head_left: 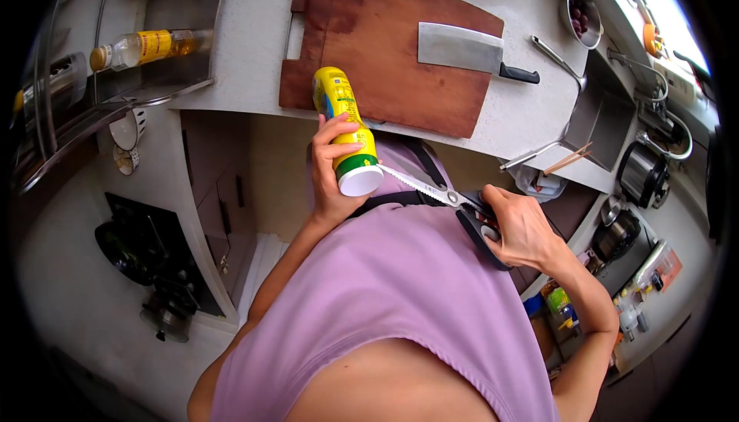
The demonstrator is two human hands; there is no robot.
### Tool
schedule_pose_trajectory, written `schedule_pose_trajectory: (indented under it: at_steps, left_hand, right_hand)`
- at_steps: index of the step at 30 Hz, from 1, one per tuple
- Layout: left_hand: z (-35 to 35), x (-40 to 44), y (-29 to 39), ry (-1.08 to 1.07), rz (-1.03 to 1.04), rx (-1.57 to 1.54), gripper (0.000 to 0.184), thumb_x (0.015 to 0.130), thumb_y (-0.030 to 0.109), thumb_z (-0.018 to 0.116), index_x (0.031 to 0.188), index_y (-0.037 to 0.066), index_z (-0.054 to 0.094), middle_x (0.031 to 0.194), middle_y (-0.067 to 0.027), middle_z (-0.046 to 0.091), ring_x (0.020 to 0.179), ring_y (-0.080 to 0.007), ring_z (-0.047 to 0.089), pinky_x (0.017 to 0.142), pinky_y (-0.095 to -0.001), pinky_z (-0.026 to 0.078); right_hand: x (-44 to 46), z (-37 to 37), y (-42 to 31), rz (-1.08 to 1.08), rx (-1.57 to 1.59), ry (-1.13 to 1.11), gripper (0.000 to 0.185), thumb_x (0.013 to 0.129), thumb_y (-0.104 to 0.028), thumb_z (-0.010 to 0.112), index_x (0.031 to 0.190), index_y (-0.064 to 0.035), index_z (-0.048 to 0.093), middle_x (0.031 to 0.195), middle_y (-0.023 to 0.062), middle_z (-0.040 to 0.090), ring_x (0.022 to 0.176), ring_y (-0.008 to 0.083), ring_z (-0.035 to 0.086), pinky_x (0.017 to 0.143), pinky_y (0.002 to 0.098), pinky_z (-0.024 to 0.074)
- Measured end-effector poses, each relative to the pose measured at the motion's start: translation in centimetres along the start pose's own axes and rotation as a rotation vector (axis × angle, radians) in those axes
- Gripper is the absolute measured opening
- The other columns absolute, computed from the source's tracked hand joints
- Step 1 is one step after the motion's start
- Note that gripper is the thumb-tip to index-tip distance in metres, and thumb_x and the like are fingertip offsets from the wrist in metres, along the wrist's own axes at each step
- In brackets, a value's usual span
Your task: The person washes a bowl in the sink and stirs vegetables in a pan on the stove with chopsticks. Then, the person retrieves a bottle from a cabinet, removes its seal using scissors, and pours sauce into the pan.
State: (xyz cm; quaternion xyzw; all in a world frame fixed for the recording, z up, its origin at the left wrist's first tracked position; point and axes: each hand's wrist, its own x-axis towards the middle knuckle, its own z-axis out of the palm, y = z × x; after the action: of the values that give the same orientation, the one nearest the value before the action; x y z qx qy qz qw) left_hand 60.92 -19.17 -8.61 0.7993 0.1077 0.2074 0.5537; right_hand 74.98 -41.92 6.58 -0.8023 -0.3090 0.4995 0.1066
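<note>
My left hand is wrapped round a yellow bottle with a green band, its white cap pointing down toward me. In my right hand are the black handles of a pair of scissors. Their serrated blades are spread apart, with one tip at the edge of the bottle's cap end; whether it touches cannot be made out. Beyond the bottle lies a brown wooden cutting board on the counter. A cleaver with a black handle rests flat on its right part.
Bottles stand in a metal rack at the upper left. To the right are a ladle, a bowl of dark round items, a sink and chopsticks. The counter's front edge runs just beyond my hands.
</note>
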Motion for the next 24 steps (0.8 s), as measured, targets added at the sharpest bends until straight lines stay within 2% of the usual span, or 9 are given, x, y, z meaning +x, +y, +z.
schedule_pose_trajectory:
  at_steps: [5,15,21,24]
  left_hand:
    - [-0.3,0.1,-0.3,0.011,-0.001,-0.019,0.059,0.067,0.002,0.083,0.109,0.011,0.043,0.123,-0.0134,0.05,0.125,-0.0358,0.05,0.115,-0.0569,0.023]
    - [-0.6,0.0,-0.5,0.011,0.006,-0.031,0.059,0.066,0.002,0.084,0.108,0.011,0.043,0.122,-0.013,0.05,0.124,-0.036,0.05,0.115,-0.0588,0.023]
    - [-0.5,-0.4,-0.8,0.017,0.021,-0.034,0.059,0.065,-0.001,0.082,0.107,0.011,0.043,0.121,-0.0127,0.05,0.124,-0.0357,0.05,0.114,-0.059,0.024]
    - [-0.6,-0.3,-0.6,0.027,0.023,-0.038,0.059,0.065,-0.001,0.082,0.107,0.011,0.043,0.121,-0.0129,0.05,0.123,-0.0356,0.051,0.114,-0.0589,0.025]
  right_hand:
    - [0.4,-0.2,-0.3,-0.025,0.002,-0.043,0.029,0.069,-0.013,0.068,0.087,0.0034,0.052,0.073,0.0196,0.058,0.067,0.0405,0.058,0.062,0.0465,0.046]
    - [0.6,-0.9,-0.5,-0.017,0.041,-0.081,0.025,0.07,-0.013,0.068,0.083,0.0017,0.053,0.068,0.0196,0.058,0.069,0.0411,0.059,0.064,0.0466,0.0472]
    - [1.2,-2.5,-1.1,-0.044,-0.056,-0.077,0.025,0.069,-0.013,0.067,0.083,0.0029,0.053,0.069,0.0197,0.059,0.071,0.0413,0.059,0.064,0.0473,0.0487]
    - [1.7,-2.8,-1.1,-0.044,-0.056,-0.184,0.023,0.07,-0.012,0.066,0.082,0.0029,0.053,0.073,0.0205,0.06,0.073,0.0418,0.06,0.066,0.0477,0.0489]
